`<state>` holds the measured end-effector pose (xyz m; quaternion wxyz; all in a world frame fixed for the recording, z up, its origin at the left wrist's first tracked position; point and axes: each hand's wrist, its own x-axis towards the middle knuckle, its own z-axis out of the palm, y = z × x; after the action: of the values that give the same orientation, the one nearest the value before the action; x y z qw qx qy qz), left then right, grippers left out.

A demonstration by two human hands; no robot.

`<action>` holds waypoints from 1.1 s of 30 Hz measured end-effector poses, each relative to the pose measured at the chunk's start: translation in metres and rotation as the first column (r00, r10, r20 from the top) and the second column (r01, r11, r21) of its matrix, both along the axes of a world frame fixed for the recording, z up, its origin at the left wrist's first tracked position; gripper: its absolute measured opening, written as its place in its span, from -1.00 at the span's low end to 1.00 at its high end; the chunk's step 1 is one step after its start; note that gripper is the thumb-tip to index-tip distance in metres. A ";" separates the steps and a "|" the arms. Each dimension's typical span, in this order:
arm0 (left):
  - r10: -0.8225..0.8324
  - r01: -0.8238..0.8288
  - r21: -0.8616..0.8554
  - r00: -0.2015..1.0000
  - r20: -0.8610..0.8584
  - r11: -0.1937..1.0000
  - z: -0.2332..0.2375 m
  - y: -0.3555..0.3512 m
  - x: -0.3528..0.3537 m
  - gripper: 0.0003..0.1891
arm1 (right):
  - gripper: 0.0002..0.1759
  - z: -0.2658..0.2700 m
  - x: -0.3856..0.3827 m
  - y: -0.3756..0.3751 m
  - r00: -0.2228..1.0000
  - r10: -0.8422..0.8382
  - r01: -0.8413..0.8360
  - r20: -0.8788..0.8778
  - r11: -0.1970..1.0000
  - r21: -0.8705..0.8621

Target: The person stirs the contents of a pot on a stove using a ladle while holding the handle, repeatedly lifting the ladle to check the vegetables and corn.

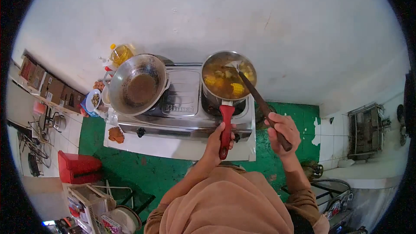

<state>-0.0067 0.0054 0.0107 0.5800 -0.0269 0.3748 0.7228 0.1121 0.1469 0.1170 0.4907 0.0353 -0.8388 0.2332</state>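
Observation:
A steel saucepan with a red handle stands on the right burner of the gas stove. Brownish soup with pieces of corn fills much of it. My left hand is closed around the red handle. In my right hand is the dark wooden handle of a spatula, slanting down into the pan. Its pale metal head lies partly in the soup, so its full shape is hidden. Both hands are on the near side of the stove.
A large wok with dark residue sits on the left burner. Beside it are an oil bottle, eggs and a small bowl. A red bin stands on the green floor. The wall rises directly behind the stove.

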 end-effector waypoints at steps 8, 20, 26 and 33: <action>-0.029 0.028 0.026 0.999 0.038 0.999 -0.001 -0.001 -0.002 -0.48 | -0.78 -0.012 0.017 -0.002 0.989 -0.003 -0.021 -0.145 0.987 -0.162; 0.057 -0.057 -0.022 0.998 -0.009 0.998 -0.009 -0.021 0.013 -0.44 | -0.75 -0.019 0.027 0.007 0.973 0.077 -0.136 -0.215 0.952 -0.275; 0.058 -0.057 0.054 0.998 -0.022 0.997 -0.011 -0.034 0.026 -0.48 | -0.78 -0.022 0.024 0.011 0.975 0.088 -0.131 -0.202 0.969 -0.208; 0.062 -0.062 -0.012 0.997 -0.044 0.998 -0.001 -0.030 0.032 -0.48 | -0.79 -0.021 0.024 0.010 0.968 0.144 -0.196 -0.205 0.946 -0.258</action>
<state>0.0256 -0.0249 0.0098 0.5488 -0.0267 0.3910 0.7384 0.1363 0.1567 0.0958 0.5439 0.0602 -0.7430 0.3853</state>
